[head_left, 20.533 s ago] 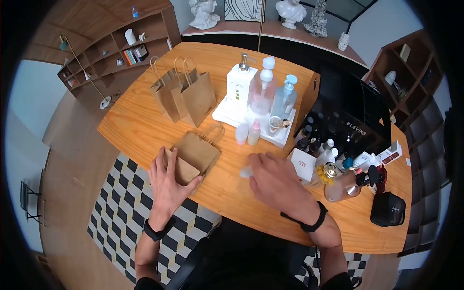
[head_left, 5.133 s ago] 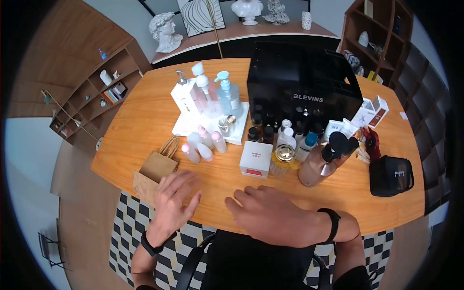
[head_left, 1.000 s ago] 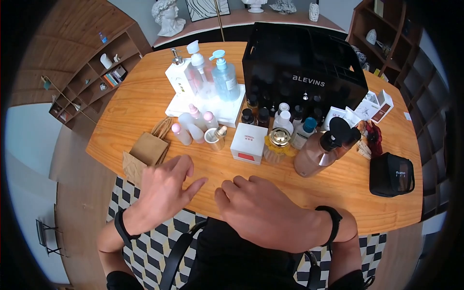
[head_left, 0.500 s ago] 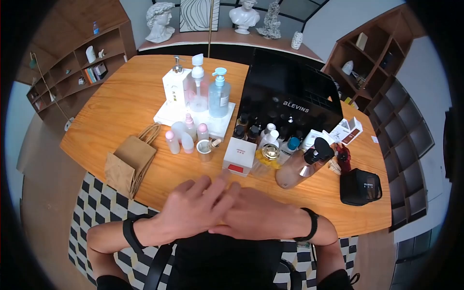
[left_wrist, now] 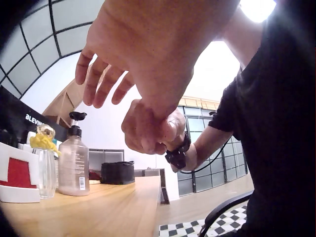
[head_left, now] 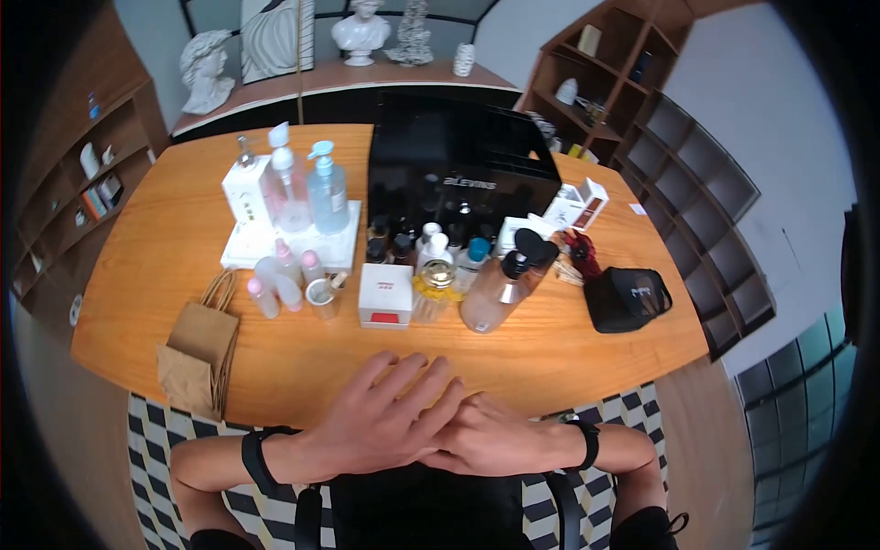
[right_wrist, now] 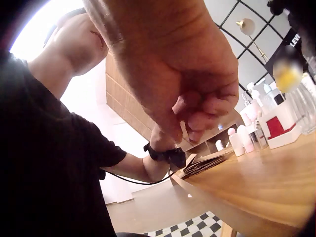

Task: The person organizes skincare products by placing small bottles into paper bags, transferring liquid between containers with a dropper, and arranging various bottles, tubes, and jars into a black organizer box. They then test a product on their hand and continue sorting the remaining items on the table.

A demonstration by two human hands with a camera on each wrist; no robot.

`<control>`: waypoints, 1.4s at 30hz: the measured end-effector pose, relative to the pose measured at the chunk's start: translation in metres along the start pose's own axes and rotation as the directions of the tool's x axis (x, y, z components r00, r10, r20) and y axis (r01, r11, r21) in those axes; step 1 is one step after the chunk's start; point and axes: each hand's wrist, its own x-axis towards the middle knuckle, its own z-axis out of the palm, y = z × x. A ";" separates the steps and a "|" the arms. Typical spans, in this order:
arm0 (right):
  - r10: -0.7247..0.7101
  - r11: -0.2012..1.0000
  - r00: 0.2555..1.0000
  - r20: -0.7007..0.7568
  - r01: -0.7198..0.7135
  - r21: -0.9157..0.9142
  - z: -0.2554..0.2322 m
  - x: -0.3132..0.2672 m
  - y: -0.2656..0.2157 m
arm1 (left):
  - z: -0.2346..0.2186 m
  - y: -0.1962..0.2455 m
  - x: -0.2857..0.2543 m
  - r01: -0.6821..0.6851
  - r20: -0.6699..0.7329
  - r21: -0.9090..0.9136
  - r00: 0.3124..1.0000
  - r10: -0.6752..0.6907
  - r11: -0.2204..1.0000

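My two hands meet low in front of my body, at the table's near edge. The left hand has its fingers straight and spread, and overlaps the right hand. Curled fingers show on my right hand, close against the left thumb's side; in the right wrist view its fingers bend inward with no object seen in them. Beyond the hands stands a white box with a red label. Left of it are a small cup and several pink-capped bottles. Flattened brown paper bags lie further left.
A white tray bears pump bottles at the back left. A black BLEVINS case stands behind several bottles. To the right are a brownish pump bottle, a gold-capped glass bottle and a black pouch.
Earlier my hands were apart over the table, the left on a paper bag. Both have drawn back and come together. The cup now stands beside the white box; the head view has turned right.
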 end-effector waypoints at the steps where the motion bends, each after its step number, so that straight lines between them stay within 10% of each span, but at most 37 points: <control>1: 0.020 1.000 1.000 -0.021 -0.020 -0.009 -0.002 -0.004 -0.002 | 0.001 -0.001 0.000 -0.002 0.014 -0.026 1.000 0.003 1.000; 8: 0.220 0.864 0.967 -0.131 -0.255 -0.435 -0.026 -0.040 0.012 | 0.003 -0.024 -0.015 -0.157 0.132 0.092 0.981 0.144 0.983; 11: -0.031 0.884 0.917 -0.398 -0.161 -0.439 -0.027 -0.042 0.019 | 0.008 -0.009 -0.015 -0.050 0.189 -0.244 0.977 0.098 0.969; 14: -0.376 0.780 0.875 -0.305 0.121 -0.614 -0.015 -0.026 0.029 | 0.017 0.015 0.000 0.106 0.238 -0.828 0.955 0.175 0.550; 16: -0.458 0.721 0.841 -0.288 0.162 -0.674 -0.001 -0.025 0.038 | 0.014 0.020 -0.001 0.454 0.540 -0.837 0.779 0.319 0.307; 17: -0.534 0.659 0.806 -0.257 0.206 -0.724 0.004 -0.023 0.040 | 0.011 0.021 0.002 0.456 0.504 -0.861 0.821 0.269 0.225; 21: -0.520 0.677 0.804 -0.288 0.182 -0.713 0.002 -0.013 0.038 | 0.001 0.018 0.007 0.382 0.472 -0.855 0.854 0.221 0.350; 23: -0.590 0.640 0.776 -0.224 0.280 -0.716 0.004 -0.001 0.034 | -0.007 0.017 0.015 0.564 0.702 -0.706 0.637 0.319 0.428; 24: -0.593 0.639 0.774 -0.224 0.282 -0.715 0.011 0.003 0.027 | -0.007 0.017 0.015 0.566 0.703 -0.705 0.637 0.316 0.428; 32: -0.738 0.549 0.644 -0.200 0.400 -0.734 0.033 0.024 0.033 | 0.004 0.019 0.005 0.422 0.507 -0.787 0.858 0.081 0.451; 34: -0.677 0.640 0.627 -0.386 0.241 -0.730 0.036 0.028 0.031 | 0.009 0.019 0.001 0.380 0.438 -0.802 0.899 0.021 0.460; 38: -0.702 0.512 0.694 -0.163 0.332 -0.792 0.020 0.021 0.050 | 0.018 0.014 -0.008 0.324 0.342 -0.819 0.938 -0.050 0.473; 40: -0.666 0.531 0.726 -0.170 0.302 -0.791 0.015 0.018 0.055 | 0.019 0.001 -0.017 0.663 0.786 -0.561 0.614 0.069 0.495; 42: -0.648 0.549 0.749 -0.138 0.335 -0.766 0.006 0.017 0.060 | 0.017 0.005 -0.018 0.618 0.689 -0.661 0.724 0.019 0.425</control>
